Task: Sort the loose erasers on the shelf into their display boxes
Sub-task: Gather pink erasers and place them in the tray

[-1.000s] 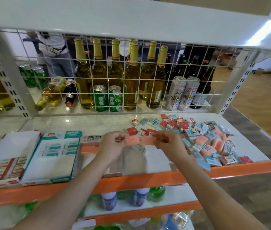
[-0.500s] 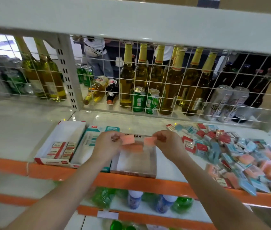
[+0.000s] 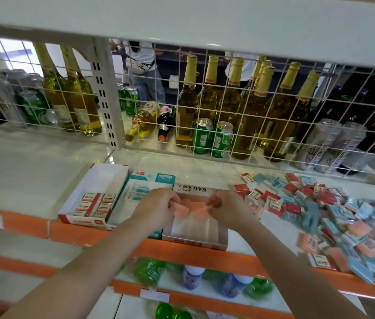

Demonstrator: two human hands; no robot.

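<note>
Left hand (image 3: 159, 209) and right hand (image 3: 224, 209) each pinch a pink eraser (image 3: 181, 210) above the pink display box (image 3: 195, 236) at the shelf (image 3: 250, 259) front edge; loose erasers (image 3: 319, 215) heaped toward the shelf's right end.

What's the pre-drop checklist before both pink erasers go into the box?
1. Left hand grips a pink eraser: ok.
2. Right hand grips its pink eraser: ok, though blurred.
3. Both erasers are above the pink box: ok.
4. Box floor has free space: ok, mostly bare.
5. Eraser labels facing up: cannot tell.
6. Loose pile is apart from the box: ok.
</note>
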